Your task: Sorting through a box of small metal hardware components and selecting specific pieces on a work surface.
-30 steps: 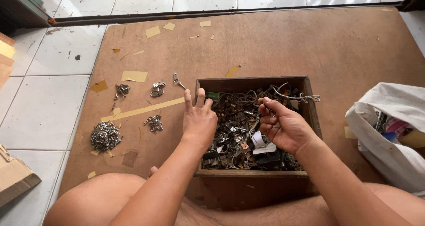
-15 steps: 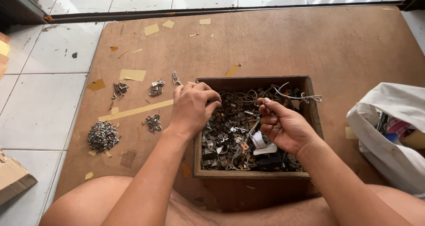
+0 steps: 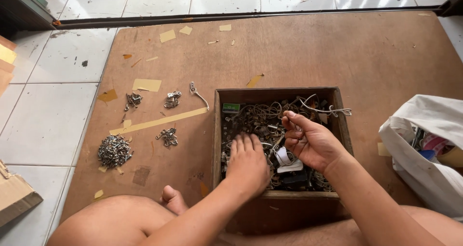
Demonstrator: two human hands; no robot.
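While your left hand (image 3: pixel 247 163) lies flat, fingers spread, on the jumbled metal hardware (image 3: pixel 260 125) in the wooden box (image 3: pixel 216 130), your right hand (image 3: pixel 308 140) pinches a small metal piece (image 3: pixel 297 128) above it. Four small sorted heaps (image 3: pixel 114 150) sit on the board (image 3: pixel 289 48); most of the box looks unsorted.

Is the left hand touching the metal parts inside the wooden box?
Touching: the head view shows the left hand lying flat, fingers down, on the metal parts in the wooden box.
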